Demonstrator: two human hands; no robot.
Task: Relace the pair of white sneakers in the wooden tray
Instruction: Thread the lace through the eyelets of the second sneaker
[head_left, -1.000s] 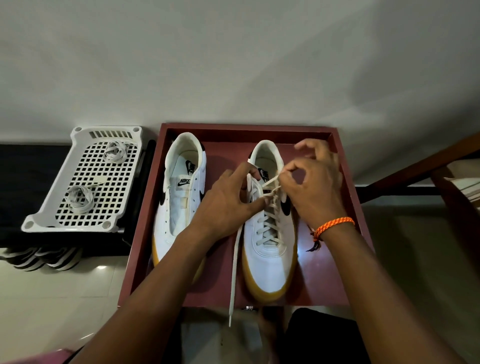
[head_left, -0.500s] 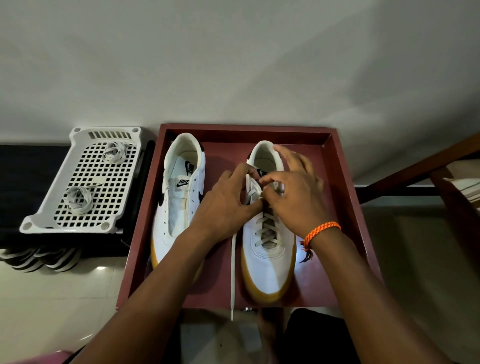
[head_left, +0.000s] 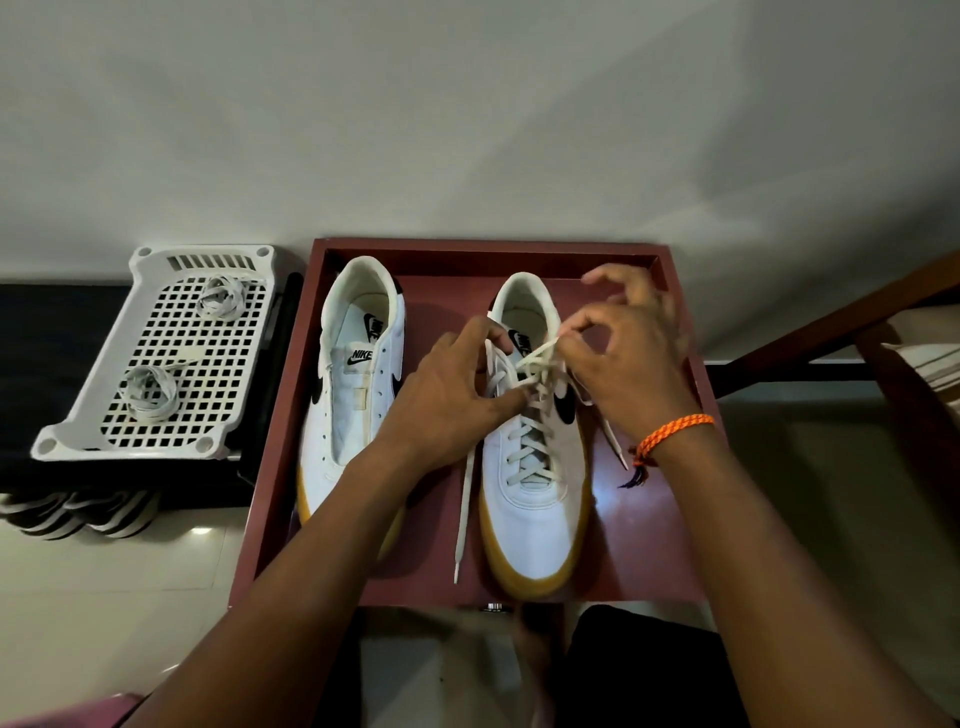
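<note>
Wooden tray (head_left: 680, 561) sits on pale glossy floor tiles (head_left: 104, 613), against a grey wall (head_left: 467, 130).

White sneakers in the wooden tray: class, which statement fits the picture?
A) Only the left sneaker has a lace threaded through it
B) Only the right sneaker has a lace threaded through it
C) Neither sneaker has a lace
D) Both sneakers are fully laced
B: the right sneaker shows crossed lace rows with the right hand pinching the lace, while the left sneaker shows bare eyelets.
</note>
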